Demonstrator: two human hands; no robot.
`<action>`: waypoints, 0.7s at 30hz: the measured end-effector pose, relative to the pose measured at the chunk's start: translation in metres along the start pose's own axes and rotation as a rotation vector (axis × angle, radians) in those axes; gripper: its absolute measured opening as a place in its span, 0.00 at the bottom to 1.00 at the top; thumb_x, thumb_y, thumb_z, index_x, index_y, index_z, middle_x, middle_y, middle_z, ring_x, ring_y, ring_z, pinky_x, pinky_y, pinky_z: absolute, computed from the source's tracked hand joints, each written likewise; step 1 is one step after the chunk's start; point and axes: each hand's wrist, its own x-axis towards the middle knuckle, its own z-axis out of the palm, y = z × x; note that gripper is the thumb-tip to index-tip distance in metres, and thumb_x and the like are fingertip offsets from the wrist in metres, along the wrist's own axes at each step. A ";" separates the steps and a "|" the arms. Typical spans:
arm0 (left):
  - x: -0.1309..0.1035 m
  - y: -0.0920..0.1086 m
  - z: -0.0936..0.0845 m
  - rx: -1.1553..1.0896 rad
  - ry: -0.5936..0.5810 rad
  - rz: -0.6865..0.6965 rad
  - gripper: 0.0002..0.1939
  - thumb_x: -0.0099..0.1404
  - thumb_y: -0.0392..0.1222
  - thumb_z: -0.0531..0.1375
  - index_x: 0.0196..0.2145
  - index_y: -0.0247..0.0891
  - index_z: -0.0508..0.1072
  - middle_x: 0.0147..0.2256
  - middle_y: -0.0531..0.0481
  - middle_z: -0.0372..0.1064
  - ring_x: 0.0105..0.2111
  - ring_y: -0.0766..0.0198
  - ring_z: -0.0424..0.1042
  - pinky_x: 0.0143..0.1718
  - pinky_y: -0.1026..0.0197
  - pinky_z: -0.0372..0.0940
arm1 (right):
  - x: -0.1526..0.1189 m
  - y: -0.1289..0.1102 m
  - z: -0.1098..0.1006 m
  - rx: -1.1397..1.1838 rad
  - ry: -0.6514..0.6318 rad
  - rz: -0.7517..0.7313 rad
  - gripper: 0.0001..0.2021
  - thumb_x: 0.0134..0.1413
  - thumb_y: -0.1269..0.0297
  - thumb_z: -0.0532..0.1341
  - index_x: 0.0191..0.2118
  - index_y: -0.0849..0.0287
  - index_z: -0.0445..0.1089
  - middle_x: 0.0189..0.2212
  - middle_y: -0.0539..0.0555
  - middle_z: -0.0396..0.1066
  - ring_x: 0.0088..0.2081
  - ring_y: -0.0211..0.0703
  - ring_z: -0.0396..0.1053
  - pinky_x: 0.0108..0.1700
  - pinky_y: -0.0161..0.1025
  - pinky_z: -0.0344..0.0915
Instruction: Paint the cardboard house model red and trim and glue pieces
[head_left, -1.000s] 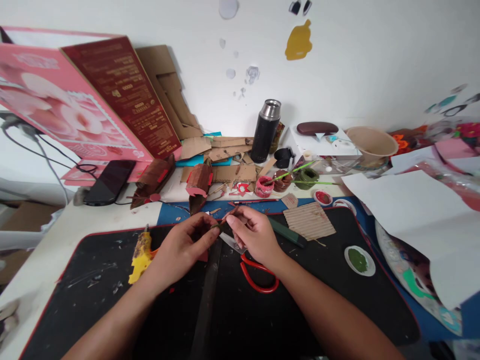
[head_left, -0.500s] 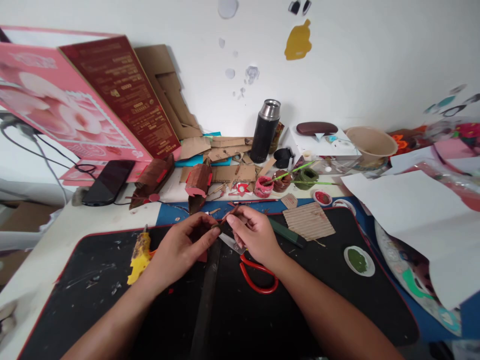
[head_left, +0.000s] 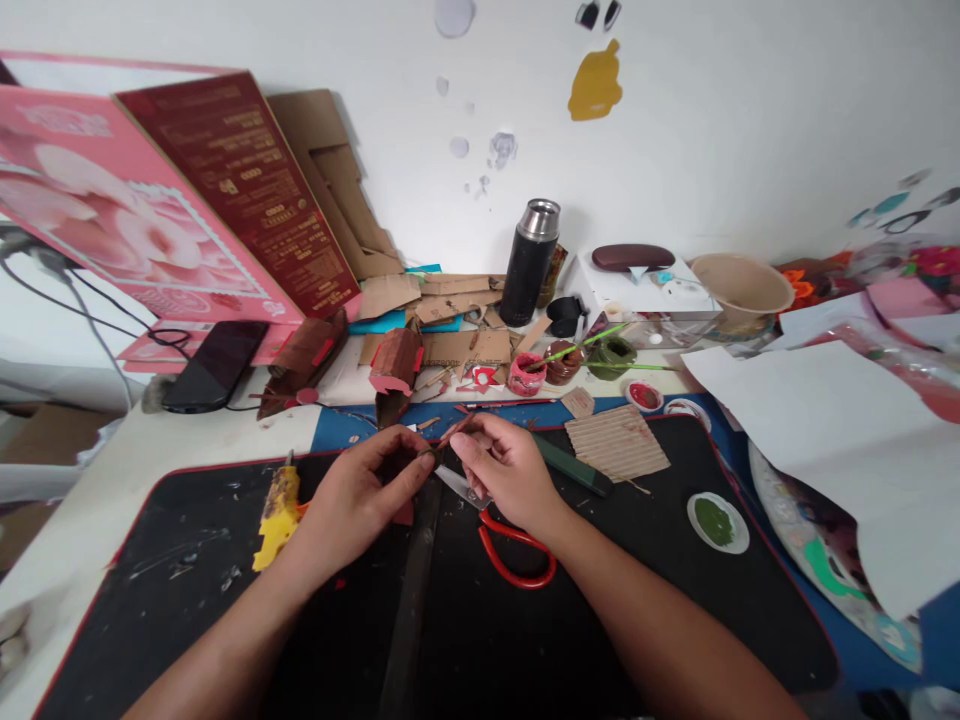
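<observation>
Near the back of the black mat [head_left: 202,560], my left hand [head_left: 375,490] pinches a small dark piece between thumb and index finger. Close beside it, my right hand [head_left: 506,470] is closed on a thin reddish-brown strip [head_left: 459,426] that slants up between the hands. The two pieces meet or nearly meet at the fingertips; which, I cannot tell. Under my right hand lie red-handled scissors [head_left: 517,570], their blades pointing up-left. A yellow glue gun [head_left: 278,515] rests left of my left hand. A dark strip [head_left: 415,590] runs down the mat below the hands.
Behind the hands stand small brown models [head_left: 397,360], paint jars [head_left: 527,374] with brushes, cardboard scraps and a black flask [head_left: 530,265]. To the right are a green-handled tool [head_left: 571,465], corrugated cardboard [head_left: 616,442] and a dish of green paint [head_left: 718,522].
Both hands have shifted very slightly to the left, still holding their small pieces close together. Everything else on the table looks the same.
</observation>
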 end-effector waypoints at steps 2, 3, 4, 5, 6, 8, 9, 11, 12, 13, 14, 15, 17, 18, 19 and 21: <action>0.000 0.000 -0.001 -0.007 0.014 0.004 0.18 0.71 0.60 0.64 0.38 0.42 0.79 0.34 0.51 0.78 0.35 0.57 0.76 0.39 0.58 0.69 | 0.000 0.000 -0.001 0.011 0.007 -0.006 0.23 0.62 0.38 0.70 0.41 0.56 0.74 0.21 0.42 0.65 0.18 0.33 0.59 0.19 0.31 0.56; 0.000 0.000 -0.001 -0.010 0.018 0.007 0.18 0.70 0.60 0.64 0.37 0.42 0.79 0.33 0.51 0.78 0.35 0.57 0.76 0.39 0.59 0.69 | 0.000 0.000 -0.002 0.017 0.017 -0.005 0.24 0.62 0.37 0.70 0.41 0.56 0.74 0.21 0.42 0.65 0.18 0.33 0.59 0.19 0.31 0.56; 0.000 0.000 -0.001 -0.009 0.018 0.011 0.18 0.71 0.60 0.64 0.37 0.42 0.79 0.33 0.52 0.78 0.34 0.57 0.76 0.38 0.59 0.69 | 0.001 0.000 -0.002 0.019 0.029 -0.001 0.24 0.62 0.37 0.70 0.41 0.55 0.74 0.20 0.42 0.65 0.18 0.33 0.59 0.19 0.31 0.56; 0.000 0.000 -0.001 -0.005 0.015 0.016 0.18 0.71 0.60 0.64 0.37 0.42 0.79 0.33 0.52 0.78 0.34 0.57 0.76 0.38 0.59 0.69 | 0.001 0.000 -0.002 0.018 0.041 0.003 0.23 0.62 0.37 0.70 0.41 0.55 0.74 0.20 0.42 0.65 0.18 0.33 0.59 0.19 0.31 0.56; 0.000 0.000 -0.001 0.002 0.010 0.022 0.18 0.71 0.60 0.64 0.37 0.42 0.79 0.32 0.52 0.78 0.34 0.57 0.76 0.38 0.59 0.69 | 0.001 0.000 -0.002 0.013 0.051 0.006 0.23 0.63 0.38 0.69 0.41 0.56 0.74 0.20 0.42 0.65 0.18 0.33 0.59 0.19 0.31 0.56; 0.000 0.000 -0.001 0.021 -0.005 0.031 0.18 0.71 0.60 0.64 0.37 0.43 0.79 0.33 0.52 0.78 0.33 0.57 0.76 0.37 0.59 0.69 | 0.002 0.001 -0.003 -0.001 0.064 0.006 0.23 0.64 0.38 0.68 0.41 0.56 0.74 0.19 0.42 0.64 0.18 0.33 0.59 0.19 0.31 0.56; 0.000 -0.001 -0.001 0.030 -0.011 0.035 0.18 0.71 0.61 0.64 0.37 0.43 0.79 0.33 0.51 0.79 0.33 0.57 0.76 0.37 0.59 0.70 | 0.002 0.001 -0.003 -0.008 0.066 0.006 0.23 0.64 0.38 0.68 0.41 0.56 0.74 0.19 0.41 0.64 0.18 0.33 0.58 0.19 0.31 0.56; 0.001 -0.003 -0.001 0.039 -0.015 0.038 0.19 0.71 0.62 0.64 0.38 0.43 0.80 0.34 0.51 0.80 0.35 0.56 0.77 0.38 0.59 0.71 | 0.002 0.001 -0.003 -0.013 0.074 0.008 0.23 0.64 0.38 0.68 0.40 0.56 0.74 0.19 0.41 0.64 0.17 0.33 0.59 0.19 0.31 0.56; 0.001 -0.003 -0.001 0.037 -0.016 0.038 0.19 0.71 0.62 0.64 0.39 0.43 0.81 0.35 0.50 0.81 0.35 0.56 0.78 0.39 0.59 0.71 | 0.002 0.001 -0.003 -0.011 0.077 0.011 0.23 0.64 0.38 0.68 0.40 0.56 0.74 0.19 0.41 0.64 0.17 0.33 0.59 0.19 0.31 0.56; 0.002 -0.004 -0.001 0.033 -0.015 0.037 0.20 0.71 0.63 0.64 0.41 0.43 0.81 0.36 0.50 0.82 0.36 0.55 0.79 0.40 0.58 0.72 | 0.002 0.001 -0.003 -0.007 0.079 0.012 0.23 0.64 0.38 0.68 0.40 0.56 0.74 0.19 0.41 0.64 0.18 0.33 0.59 0.19 0.31 0.56; 0.002 -0.005 -0.001 0.026 -0.015 0.035 0.20 0.70 0.63 0.65 0.42 0.43 0.82 0.38 0.49 0.83 0.37 0.54 0.80 0.40 0.58 0.73 | 0.002 0.001 -0.003 -0.004 0.080 0.010 0.23 0.64 0.38 0.68 0.40 0.56 0.74 0.19 0.41 0.64 0.18 0.33 0.59 0.19 0.31 0.56; 0.002 -0.005 -0.001 0.021 -0.015 0.035 0.21 0.70 0.64 0.65 0.43 0.44 0.82 0.38 0.49 0.84 0.38 0.54 0.80 0.41 0.58 0.73 | 0.002 0.000 -0.003 -0.003 0.081 0.009 0.23 0.64 0.39 0.68 0.40 0.56 0.74 0.19 0.41 0.64 0.18 0.33 0.59 0.19 0.31 0.56; 0.002 -0.006 -0.001 0.024 -0.016 0.041 0.22 0.70 0.65 0.65 0.43 0.44 0.82 0.38 0.49 0.84 0.37 0.54 0.81 0.40 0.58 0.73 | 0.002 0.000 -0.003 -0.004 0.078 0.007 0.22 0.64 0.39 0.68 0.40 0.56 0.74 0.19 0.41 0.64 0.17 0.33 0.58 0.19 0.31 0.56; 0.002 -0.007 -0.001 0.033 -0.013 0.046 0.21 0.70 0.65 0.65 0.42 0.44 0.82 0.37 0.49 0.84 0.37 0.54 0.80 0.39 0.58 0.73 | 0.002 0.000 -0.003 -0.006 0.075 0.008 0.22 0.64 0.39 0.69 0.40 0.56 0.74 0.19 0.42 0.64 0.17 0.33 0.58 0.20 0.31 0.56; 0.002 -0.007 -0.001 0.043 -0.009 0.052 0.21 0.70 0.65 0.65 0.41 0.44 0.82 0.36 0.49 0.83 0.36 0.54 0.80 0.39 0.59 0.73 | 0.002 0.000 -0.003 -0.008 0.070 0.011 0.22 0.64 0.39 0.69 0.40 0.56 0.74 0.19 0.42 0.64 0.18 0.34 0.58 0.20 0.32 0.56; 0.002 -0.008 -0.001 0.059 -0.008 0.053 0.21 0.70 0.64 0.64 0.39 0.44 0.82 0.34 0.50 0.82 0.34 0.55 0.80 0.38 0.59 0.73 | 0.002 0.000 -0.003 -0.015 0.061 0.013 0.22 0.64 0.39 0.69 0.40 0.56 0.75 0.19 0.42 0.64 0.18 0.34 0.59 0.20 0.32 0.57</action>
